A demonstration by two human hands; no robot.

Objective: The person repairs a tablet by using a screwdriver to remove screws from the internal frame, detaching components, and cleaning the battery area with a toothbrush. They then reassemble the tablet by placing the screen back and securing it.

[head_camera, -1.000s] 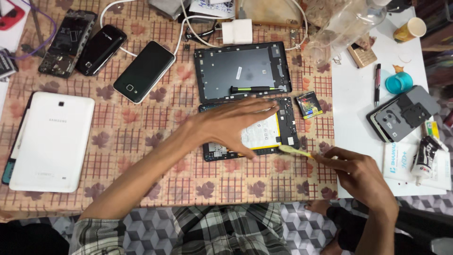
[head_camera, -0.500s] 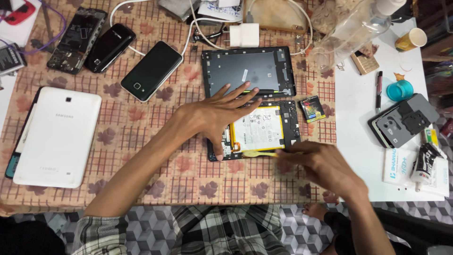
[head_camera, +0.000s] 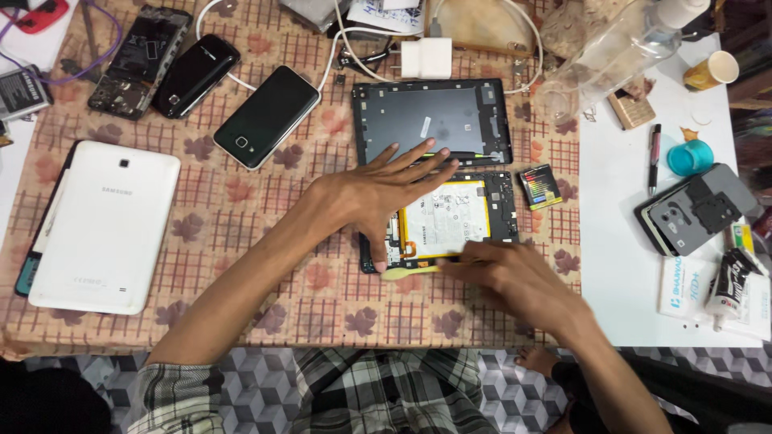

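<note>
My right hand (head_camera: 503, 277) is closed in a pinch grip on the yellow pry tool (head_camera: 408, 272), its flat tip slid along the near edge of the opened tablet (head_camera: 450, 219), which lies at mid-table on the checked cloth (head_camera: 241, 209). My left hand (head_camera: 378, 197) lies flat with fingers spread, pressing the tablet's left side and holding nothing. The risk I see: the tip sits just beside the white battery (head_camera: 446, 217), so a slip or a steep angle could gouge it or nick a cable. The detached back cover (head_camera: 430, 120) lies just beyond the tablet, a small colourful box (head_camera: 539, 186) to its right.
</note>
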